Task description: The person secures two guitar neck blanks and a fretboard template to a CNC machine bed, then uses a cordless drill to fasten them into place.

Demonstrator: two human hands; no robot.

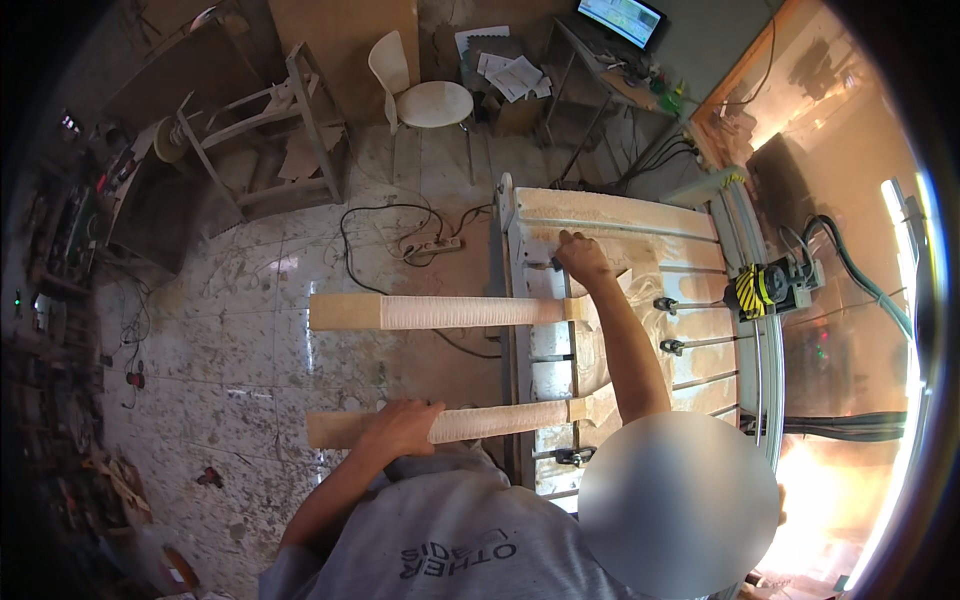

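Hands are well apart from each other. Left hand [403, 428] lies over the lower wooden bar [505, 419] and touches it; whether its fingers close underneath, I cannot tell. Right hand [583, 256] is at the far part of the machine table [549, 342], fingers curled beside a small dark piece [557, 265]; its grip is unclear. Upper wooden bar [470, 311] lies between both hands; both bars extend past the table's left edge.
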